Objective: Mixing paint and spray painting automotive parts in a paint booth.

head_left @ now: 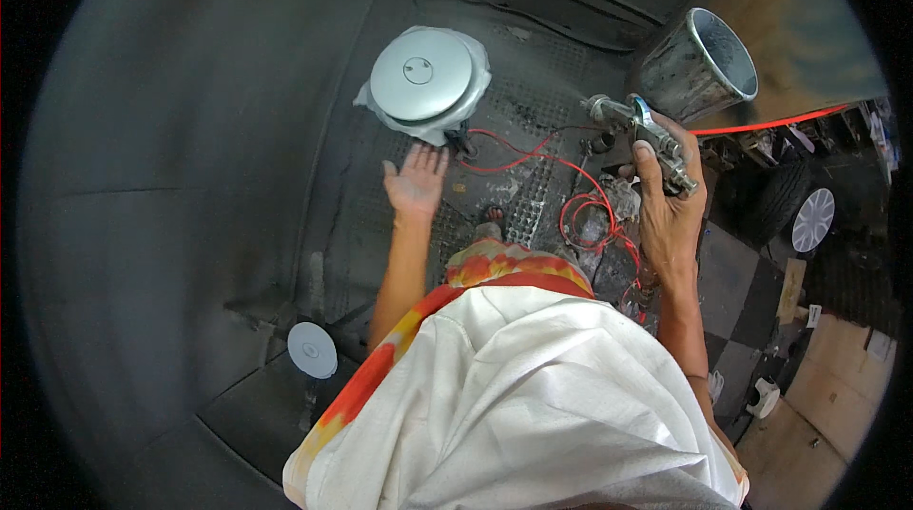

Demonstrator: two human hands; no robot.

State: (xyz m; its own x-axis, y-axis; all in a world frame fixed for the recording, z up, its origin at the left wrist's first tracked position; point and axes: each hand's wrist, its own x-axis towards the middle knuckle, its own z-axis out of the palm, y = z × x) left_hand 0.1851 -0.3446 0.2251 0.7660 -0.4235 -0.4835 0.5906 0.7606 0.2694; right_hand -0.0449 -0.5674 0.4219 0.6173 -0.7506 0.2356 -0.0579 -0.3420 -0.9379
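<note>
My right hand [671, 215] is wrapped around a metal spray gun [656, 141], its nozzle pointing left. A large, paint-stained metal cup [687, 75] sits at the gun's far side and looks attached to it. Left of the gun, a round silver-white disc [420, 73] with a small circular mark lies on crumpled translucent plastic sheeting [482, 63]. My left hand [417, 182] is just below that sheeting, fingers stretched out and holding nothing. Whether its fingertips touch the plastic, I cannot tell. What supports the disc is mostly hidden.
A red hose [580, 168] loops over the stained, textured floor [528, 58]. Dark walls [209, 130] enclose the left and far sides. A smaller white disc [312, 350] is at lower left. On the right are a tire [775, 196], a spoked wheel cover [813, 220] and wooden panels [842, 367].
</note>
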